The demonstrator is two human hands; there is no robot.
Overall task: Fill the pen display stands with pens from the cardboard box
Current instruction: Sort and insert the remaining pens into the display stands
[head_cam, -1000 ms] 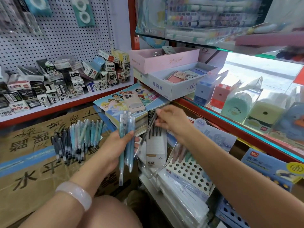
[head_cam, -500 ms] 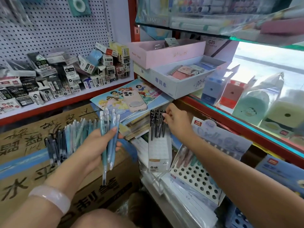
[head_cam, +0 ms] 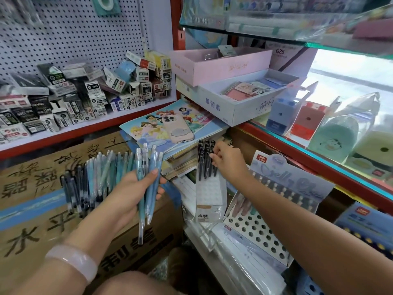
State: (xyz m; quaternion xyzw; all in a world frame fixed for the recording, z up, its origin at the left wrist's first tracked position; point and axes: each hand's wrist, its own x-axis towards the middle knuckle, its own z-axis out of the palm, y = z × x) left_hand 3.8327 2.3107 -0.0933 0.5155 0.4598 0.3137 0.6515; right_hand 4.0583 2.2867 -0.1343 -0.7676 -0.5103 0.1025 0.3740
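Two hands: both are seen above the white pen stand (head_cam: pixel 210 193), which is taken as landmark.
Left hand (head_cam: pixel 129 189): held to the left of the white pen stand; its fingers are curled round a small bunch of blue pens (head_cam: pixel 148 184).
Bunch in the fingers: the barrels are crossed by the thumb and fingertips near their middle; caps are pointed up, tips hang down past the palm.
Right hand (head_cam: pixel 228 161): placed at the upper right of the white pen stand; its fingers are narrowed onto the black pens (head_cam: pixel 205 160) standing in the top row.
Pinch: whether one black pen is actually pinched cannot be told.
Loose pens (head_cam: pixel 91 179): laid in a row on the cardboard box (head_cam: pixel 38 209), left of the white pen stand, behind the left hand.
Perforated stand (head_cam: pixel 258 233): set just right of the white pen stand, under the right forearm; most holes are unfilled.
Phone (head_cam: pixel 177 128): laid on a picture book beyond the white pen stand.
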